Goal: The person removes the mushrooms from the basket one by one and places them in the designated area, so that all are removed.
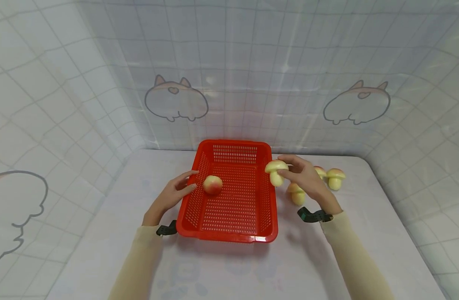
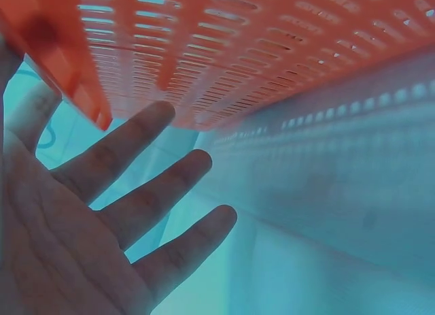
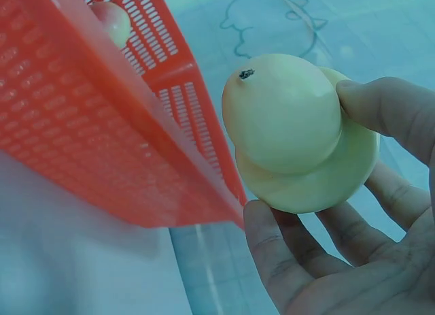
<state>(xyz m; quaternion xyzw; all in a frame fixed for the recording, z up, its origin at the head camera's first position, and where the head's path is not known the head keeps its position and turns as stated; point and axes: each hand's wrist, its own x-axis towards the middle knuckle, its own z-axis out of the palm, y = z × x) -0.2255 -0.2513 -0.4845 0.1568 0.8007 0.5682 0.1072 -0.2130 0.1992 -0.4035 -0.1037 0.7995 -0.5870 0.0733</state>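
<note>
A red plastic basket (image 1: 233,238) with slotted walls sits on the white table. Inside it, toward the left, lies a red-and-yellow peach-like fruit (image 1: 213,185). My right hand (image 1: 302,175) holds a pale yellow toy mushroom (image 1: 276,171) by its cap, stem downward, at the basket's right rim. In the right wrist view the mushroom (image 3: 292,124) is gripped between thumb and fingers. My left hand (image 1: 173,193) is beside the basket's left rim, fingers spread. The left wrist view shows those fingers (image 2: 146,199) straight, with nothing held, below the slotted red wall (image 2: 204,43).
Right of the basket, more toy mushrooms lie on the table: one (image 1: 298,196) below the right hand, one (image 1: 335,178) farther right, and one (image 1: 320,171) partly hidden behind that hand. A tiled-pattern sheet (image 1: 248,104) with cartoon animal outlines rises behind the table.
</note>
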